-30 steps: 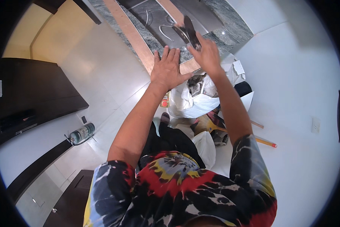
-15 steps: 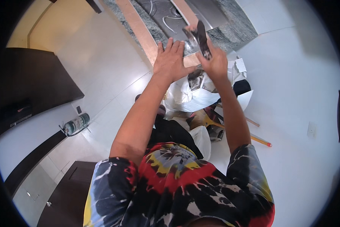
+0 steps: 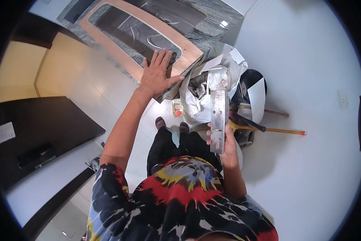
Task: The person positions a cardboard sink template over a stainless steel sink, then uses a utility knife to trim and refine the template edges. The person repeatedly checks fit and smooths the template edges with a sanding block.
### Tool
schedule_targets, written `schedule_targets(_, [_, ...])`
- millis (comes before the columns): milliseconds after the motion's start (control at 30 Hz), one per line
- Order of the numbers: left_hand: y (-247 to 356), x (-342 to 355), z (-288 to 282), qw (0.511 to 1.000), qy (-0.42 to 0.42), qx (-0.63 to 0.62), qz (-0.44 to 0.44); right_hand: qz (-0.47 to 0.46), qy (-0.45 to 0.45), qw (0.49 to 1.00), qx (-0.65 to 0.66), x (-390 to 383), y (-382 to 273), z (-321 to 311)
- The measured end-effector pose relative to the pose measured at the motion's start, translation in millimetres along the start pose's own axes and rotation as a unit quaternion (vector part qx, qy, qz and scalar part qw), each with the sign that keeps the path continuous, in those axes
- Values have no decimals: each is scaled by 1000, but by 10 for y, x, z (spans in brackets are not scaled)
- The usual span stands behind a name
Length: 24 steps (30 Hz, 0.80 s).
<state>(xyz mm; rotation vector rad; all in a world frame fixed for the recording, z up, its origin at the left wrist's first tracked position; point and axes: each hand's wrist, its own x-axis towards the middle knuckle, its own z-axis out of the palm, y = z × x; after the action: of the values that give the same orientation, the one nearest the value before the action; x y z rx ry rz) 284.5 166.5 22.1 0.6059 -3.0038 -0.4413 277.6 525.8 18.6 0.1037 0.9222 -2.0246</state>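
Left hand (image 3: 157,78), spread wide at eleven o'clock, rests on a wooden frame (image 3: 188,55); right hand (image 3: 229,148), four o'clock, holds a metal plane (image 3: 218,118), which a loosened grip could drop

Kitchen, by stone counter (image 3: 213,33), sink (image 3: 188,14)
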Motion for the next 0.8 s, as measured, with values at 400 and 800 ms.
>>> schedule_targets(400, [102, 584, 71, 999, -6, 6, 50, -31, -257, 940, 224, 1249, -859, 50])
schedule_targets(800, [171, 412, 105, 987, 63, 12, 149, -90, -68, 986, -125, 1503, -968, 432])
